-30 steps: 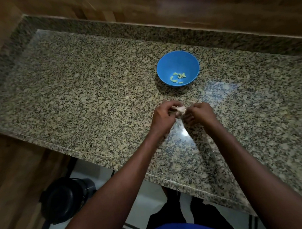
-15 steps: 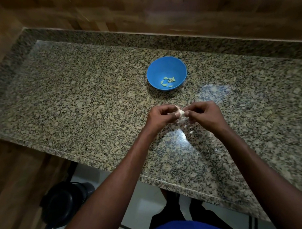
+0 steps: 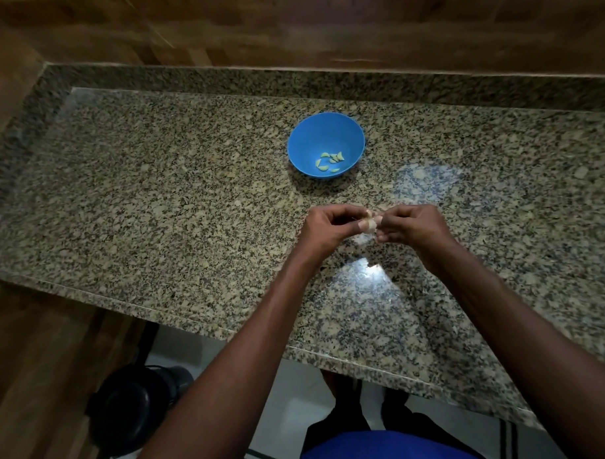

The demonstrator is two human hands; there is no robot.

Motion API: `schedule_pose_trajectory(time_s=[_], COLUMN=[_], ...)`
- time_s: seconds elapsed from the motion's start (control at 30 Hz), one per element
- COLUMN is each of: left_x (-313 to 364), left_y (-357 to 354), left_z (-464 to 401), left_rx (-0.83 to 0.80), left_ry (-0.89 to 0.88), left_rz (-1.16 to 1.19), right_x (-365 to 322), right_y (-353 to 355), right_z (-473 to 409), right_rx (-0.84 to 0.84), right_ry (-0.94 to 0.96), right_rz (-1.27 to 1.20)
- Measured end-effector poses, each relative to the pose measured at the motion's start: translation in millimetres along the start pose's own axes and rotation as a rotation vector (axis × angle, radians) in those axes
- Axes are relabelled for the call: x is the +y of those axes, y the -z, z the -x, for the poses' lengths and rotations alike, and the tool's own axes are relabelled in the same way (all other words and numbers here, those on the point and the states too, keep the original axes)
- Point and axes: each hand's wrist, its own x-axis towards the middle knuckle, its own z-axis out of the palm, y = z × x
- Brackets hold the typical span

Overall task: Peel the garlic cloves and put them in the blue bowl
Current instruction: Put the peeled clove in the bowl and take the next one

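Just right of the frame's centre, a pale garlic clove (image 3: 372, 224) sits pinched between the fingertips of both hands, above the granite countertop (image 3: 156, 207). The left hand (image 3: 332, 230) comes at it from the left, fingers curled inward and the thumb and forefinger tips closed on the clove's left side. The right hand (image 3: 414, 227) meets it from the right, fingers likewise curled, its tips nipping the clove's right edge. Only a small light patch of the clove shows in the gap between the two sets of fingertips; whether its skin is partly off cannot be told. Both forearms run up from the lower edge of the frame and converge on that spot.

Beyond the hands, toward the upper middle of the frame and apart from them, stands the blue bowl (image 3: 326, 139). At its bottom lie several peeled garlic cloves (image 3: 330, 160), yellowish and loosely clustered. Bright glare patches lie on the stone just below the hands and to the right of the bowl. Behind the counter runs a wooden wall (image 3: 287, 23). At the lower left, below the counter's edge, a dark round object (image 3: 129, 414) sits on the floor, too dim to identify.
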Motion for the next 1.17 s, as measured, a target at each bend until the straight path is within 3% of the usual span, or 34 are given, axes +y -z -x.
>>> schedule_pose_trajectory(time_s=[0.33, 0.5, 0.6, 0.7, 0.8, 0.9, 1.03, 1.17], left_x=[-16.0, -38.0, -46.1, -52.1, -59.0, -67.9, -57.6, -44.8], left_y=[3.5, 5.5, -0.9, -1.8, -4.9, -20.2, -44.4, -54.4], left_z=[-12.7, -28.9, -30.7, -19.9, -2.4, 21.5, 38.7, 37.9], left_rx=[0.075, 0.347, 0.367, 0.384, 0.519, 0.41, 0.12, 0.097], left_ry=[0.081, -0.059, -0.238, -0.307, -0.344, -0.266, 0.053, 0.043], left_rz=[0.04, -0.397, -0.676, -0.762, -0.821, -0.669, -0.102, -0.001], right_x=[9.8, 15.2, 15.5, 19.5, 24.2, 29.7, 33.1, 35.3], right_y=[2.4, 12.5, 16.8, 22.0, 25.9, 29.5, 31.6, 36.3], right_z=[-9.0, -6.8, -2.8, -2.7, -1.3, -1.0, 1.1, 5.7], right_rx=[0.039, 0.047, 0.025, 0.051, 0.068, 0.018, -0.112, -0.152], right_ry=[-0.102, -0.095, -0.096, -0.083, -0.089, -0.151, -0.266, -0.291], right_rz=[-0.118, -0.031, 0.021, 0.096, 0.146, 0.112, -0.049, -0.047])
